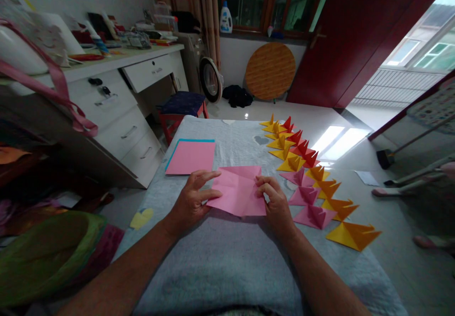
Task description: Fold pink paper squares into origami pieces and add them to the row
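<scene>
A creased sheet of pink origami paper (240, 192) is held up over the cloth-covered table, between my two hands. My left hand (194, 197) pinches its left edge, with thumb underneath and fingers at the side. At the opposite edge, the curled fingers of my right hand (275, 202) grip the paper. Flat on the table beyond my left hand lies a stack of square paper (192, 157), pink on top with blue showing along its edges. To the right stand rows of folded paper cranes, among them pink ones (314, 216), yellow ones (353, 235) and red ones (309, 157).
A light blue-grey cloth (227, 268) covers the table. On the left are a white desk (124, 126) with drawers, a stool (183, 105) and a green basket (50, 259). Behind stand an open washing machine (209, 79) and a round wooden board (270, 69).
</scene>
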Tool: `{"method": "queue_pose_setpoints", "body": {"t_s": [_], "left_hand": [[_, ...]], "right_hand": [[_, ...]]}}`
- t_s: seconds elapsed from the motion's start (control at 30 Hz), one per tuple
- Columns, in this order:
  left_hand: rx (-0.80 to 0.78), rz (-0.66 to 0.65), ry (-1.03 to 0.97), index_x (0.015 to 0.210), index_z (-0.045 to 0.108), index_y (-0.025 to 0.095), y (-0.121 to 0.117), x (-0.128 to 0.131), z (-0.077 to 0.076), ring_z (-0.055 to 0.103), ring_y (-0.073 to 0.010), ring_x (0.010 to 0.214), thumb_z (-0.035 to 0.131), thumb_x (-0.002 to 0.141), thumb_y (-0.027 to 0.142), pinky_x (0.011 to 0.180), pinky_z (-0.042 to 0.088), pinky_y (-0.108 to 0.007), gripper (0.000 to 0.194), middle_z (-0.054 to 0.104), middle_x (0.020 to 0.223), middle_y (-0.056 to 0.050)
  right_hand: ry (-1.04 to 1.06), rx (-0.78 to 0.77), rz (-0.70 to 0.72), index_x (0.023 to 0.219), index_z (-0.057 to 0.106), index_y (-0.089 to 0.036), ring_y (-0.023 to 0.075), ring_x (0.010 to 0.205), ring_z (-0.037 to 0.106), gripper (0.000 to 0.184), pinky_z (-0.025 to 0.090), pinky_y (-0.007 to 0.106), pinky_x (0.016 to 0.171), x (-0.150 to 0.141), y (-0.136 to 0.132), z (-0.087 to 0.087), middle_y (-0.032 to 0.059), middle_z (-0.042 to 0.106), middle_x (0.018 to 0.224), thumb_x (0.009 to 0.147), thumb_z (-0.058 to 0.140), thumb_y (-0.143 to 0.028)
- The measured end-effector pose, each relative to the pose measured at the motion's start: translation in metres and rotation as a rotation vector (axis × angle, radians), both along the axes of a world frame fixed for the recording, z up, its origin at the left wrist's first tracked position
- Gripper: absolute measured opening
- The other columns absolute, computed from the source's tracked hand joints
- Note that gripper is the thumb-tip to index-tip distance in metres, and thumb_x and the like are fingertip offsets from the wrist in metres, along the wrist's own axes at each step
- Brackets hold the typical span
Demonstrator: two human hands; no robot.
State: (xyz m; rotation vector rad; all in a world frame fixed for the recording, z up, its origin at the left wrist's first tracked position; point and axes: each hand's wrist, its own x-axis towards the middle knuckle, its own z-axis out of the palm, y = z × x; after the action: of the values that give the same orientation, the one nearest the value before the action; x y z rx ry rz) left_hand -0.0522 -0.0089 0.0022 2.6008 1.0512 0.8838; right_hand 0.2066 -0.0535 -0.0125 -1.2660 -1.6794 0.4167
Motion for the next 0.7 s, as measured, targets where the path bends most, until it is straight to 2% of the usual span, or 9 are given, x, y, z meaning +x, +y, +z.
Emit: {"method": "queue_pose_setpoints", "body": {"t_s": [0.07, 0.17, 0.3, 0.37, 0.43, 0.57, 0.63, 0.7], "left_hand": [[0.094, -0.018, 0.093, 0.091, 0.074, 0.025, -0.005, 0.001, 0.003, 0.048, -0.0279, 0.126, 0.063, 0.083, 0.012, 0.107, 0.042, -0.051, 0.019, 0.062, 0.135, -0.006], [0.166, -0.147, 0.192, 0.091, 0.071, 0.023, -0.012, 0.007, 0.003, 0.054, -0.0254, 0.118, 0.056, 0.083, 0.006, 0.105, 0.042, -0.047, 0.023, 0.069, 0.122, -0.006], [0.177, -0.252, 0.270, 0.087, 0.065, 0.018, -0.017, 0.020, -0.002, 0.061, -0.0221, 0.099, 0.048, 0.088, 0.006, 0.094, 0.047, -0.040, 0.021, 0.072, 0.100, -0.007], [0.155, -0.257, 0.322, 0.083, 0.062, 0.018, -0.018, 0.025, -0.004, 0.062, -0.0206, 0.089, 0.047, 0.090, 0.007, 0.087, 0.048, -0.037, 0.020, 0.070, 0.091, -0.006], [0.125, -0.250, 0.376, 0.081, 0.060, 0.018, -0.020, 0.029, -0.005, 0.061, -0.0198, 0.081, 0.048, 0.092, 0.010, 0.080, 0.049, -0.035, 0.018, 0.068, 0.085, -0.005], [0.073, -0.228, 0.457, 0.088, 0.062, 0.019, -0.025, 0.032, 0.002, 0.060, -0.0225, 0.083, 0.051, 0.092, 0.015, 0.079, 0.049, -0.038, 0.012, 0.066, 0.086, -0.006], [0.052, -0.231, 0.480, 0.089, 0.062, 0.018, -0.028, 0.034, 0.006, 0.061, -0.0233, 0.087, 0.050, 0.092, 0.015, 0.082, 0.049, -0.039, 0.013, 0.066, 0.089, -0.006], [0.041, -0.228, 0.498, 0.087, 0.062, 0.018, -0.031, 0.037, 0.009, 0.060, -0.0224, 0.086, 0.047, 0.095, 0.016, 0.081, 0.049, -0.038, 0.018, 0.066, 0.089, -0.006]], "right_hand": [[-0.030, -0.022, 0.017, 0.075, 0.049, -0.023, 0.0232, 0.118, 0.057, 0.016, 0.047, 0.040, 0.097, 0.001, 0.001, -0.002, 0.0082, 0.057, 0.105, 0.083, 0.050, -0.009], [-0.105, -0.087, 0.046, 0.081, 0.052, -0.022, 0.0278, 0.134, 0.045, 0.013, 0.042, 0.045, 0.104, 0.004, 0.001, -0.007, 0.0113, 0.054, 0.122, 0.078, 0.056, -0.010], [-0.262, -0.156, 0.003, 0.098, 0.059, -0.022, 0.0311, 0.141, 0.033, 0.029, 0.034, 0.056, 0.110, 0.009, 0.000, -0.011, 0.0140, 0.048, 0.136, 0.075, 0.052, -0.004], [-0.305, -0.130, -0.033, 0.102, 0.060, -0.022, 0.0291, 0.140, 0.034, 0.043, 0.031, 0.058, 0.112, 0.012, -0.002, -0.008, 0.0130, 0.049, 0.136, 0.070, 0.044, 0.002], [-0.290, -0.063, -0.050, 0.101, 0.061, -0.021, 0.0275, 0.137, 0.038, 0.048, 0.032, 0.056, 0.112, 0.014, -0.005, 0.000, 0.0117, 0.051, 0.133, 0.066, 0.041, 0.004], [-0.182, 0.116, -0.057, 0.096, 0.059, -0.023, 0.0262, 0.125, 0.049, 0.039, 0.040, 0.052, 0.107, 0.013, -0.019, 0.023, 0.0088, 0.060, 0.120, 0.071, 0.042, 0.001], [-0.217, 0.163, 0.057, 0.099, 0.059, -0.025, 0.0268, 0.122, 0.051, 0.037, 0.041, 0.051, 0.106, 0.009, -0.028, 0.032, 0.0071, 0.064, 0.116, 0.074, 0.045, -0.001], [-0.329, 0.101, 0.193, 0.108, 0.059, -0.026, 0.0264, 0.121, 0.053, 0.044, 0.031, 0.055, 0.113, 0.002, -0.038, 0.039, 0.0039, 0.067, 0.113, 0.073, 0.048, -0.002]]}}
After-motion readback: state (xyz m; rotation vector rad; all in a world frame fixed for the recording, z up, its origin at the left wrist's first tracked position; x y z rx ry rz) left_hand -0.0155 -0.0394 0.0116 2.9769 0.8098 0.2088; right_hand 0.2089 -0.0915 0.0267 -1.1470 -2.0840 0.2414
